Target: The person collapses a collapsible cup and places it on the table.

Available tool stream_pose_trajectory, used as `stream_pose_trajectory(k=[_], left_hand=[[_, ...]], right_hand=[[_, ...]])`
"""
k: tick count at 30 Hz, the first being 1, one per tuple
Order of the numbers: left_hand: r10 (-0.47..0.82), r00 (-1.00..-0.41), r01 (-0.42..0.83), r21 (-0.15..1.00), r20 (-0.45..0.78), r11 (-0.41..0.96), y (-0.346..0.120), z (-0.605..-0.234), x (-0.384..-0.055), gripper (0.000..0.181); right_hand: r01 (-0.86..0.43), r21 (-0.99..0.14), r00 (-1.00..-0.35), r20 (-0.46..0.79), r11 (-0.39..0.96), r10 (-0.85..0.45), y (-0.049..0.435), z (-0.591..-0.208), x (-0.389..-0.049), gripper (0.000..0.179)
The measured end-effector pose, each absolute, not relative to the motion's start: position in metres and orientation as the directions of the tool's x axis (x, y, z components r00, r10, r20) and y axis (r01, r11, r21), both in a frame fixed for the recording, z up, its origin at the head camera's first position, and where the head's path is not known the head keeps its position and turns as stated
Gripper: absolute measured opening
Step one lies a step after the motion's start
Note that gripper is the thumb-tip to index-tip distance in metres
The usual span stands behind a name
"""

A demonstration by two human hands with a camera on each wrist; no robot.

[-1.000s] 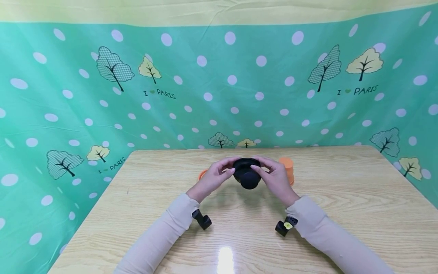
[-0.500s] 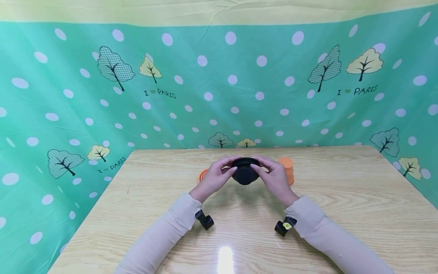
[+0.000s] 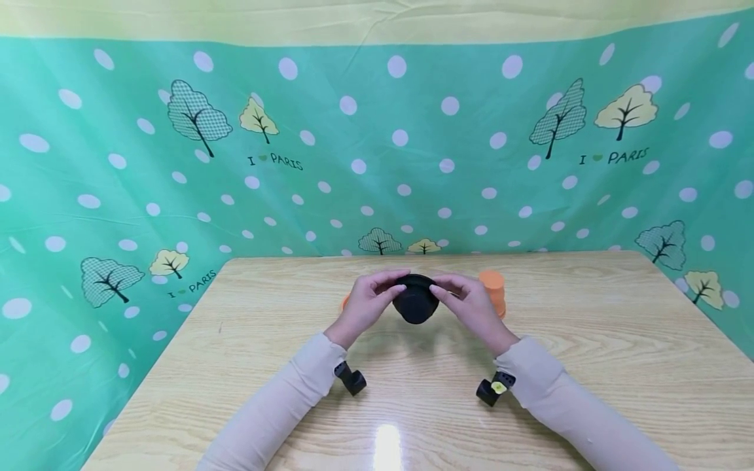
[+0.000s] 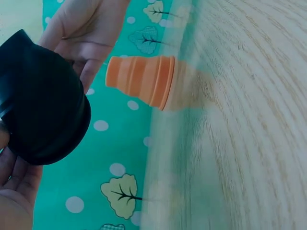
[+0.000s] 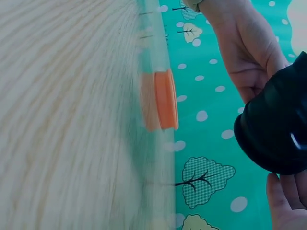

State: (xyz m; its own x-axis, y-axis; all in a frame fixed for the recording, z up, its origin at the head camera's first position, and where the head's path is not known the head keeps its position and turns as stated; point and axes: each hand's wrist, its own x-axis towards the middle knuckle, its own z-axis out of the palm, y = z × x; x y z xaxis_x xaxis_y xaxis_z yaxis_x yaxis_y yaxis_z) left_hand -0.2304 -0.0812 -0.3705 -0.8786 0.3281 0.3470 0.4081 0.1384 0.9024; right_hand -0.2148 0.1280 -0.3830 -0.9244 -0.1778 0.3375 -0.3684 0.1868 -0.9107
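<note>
A black collapsible cup (image 3: pixel 415 306) is held above the table in front of me, its wide rim towards the top and its narrower end facing down and towards me in the head view. My left hand (image 3: pixel 364 306) pinches the rim on the left side, thumb in front. On the opposite side my right hand (image 3: pixel 471 305) grips the same rim between thumb and fingers. Stepped rings of the cup (image 5: pixel 278 124) show in the right wrist view. The cup's inside is hidden.
Behind my right hand an orange collapsible cup (image 4: pixel 141 79) stands extended, wide rim down. A flattened orange piece (image 5: pixel 166 100) lies behind my left hand, mostly hidden in the head view. A patterned green cloth (image 3: pixel 377 150) hangs beyond the wooden table (image 3: pixel 265 314).
The black cup has tilted and shifted slightly left, its small end first showing as a round knob and now as a wider body. Both hands keep their grip on the rim.
</note>
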Motion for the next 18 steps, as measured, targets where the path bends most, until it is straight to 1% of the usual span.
stream_pose_trajectory(k=[5, 13, 18], left_hand=[[0.349, -0.866, 0.441, 0.877, 0.359, 0.191, -0.082, -0.375, -0.232, 0.03], [0.376, -0.844, 0.479, 0.854, 0.383, 0.203, -0.082, -0.377, -0.232, 0.03], [0.379, -0.85, 0.463, 0.862, 0.365, 0.207, -0.081, -0.377, -0.231, 0.03]], right_hand=[[-0.355, -0.911, -0.924, 0.308, 0.21, -0.227, 0.126, -0.381, -0.214, 0.031], [-0.358, -0.913, -0.912, 0.297, 0.197, -0.284, 0.121, -0.381, -0.215, 0.03], [-0.364, -0.914, -0.904, 0.301, 0.177, -0.305, 0.118, -0.381, -0.216, 0.029]])
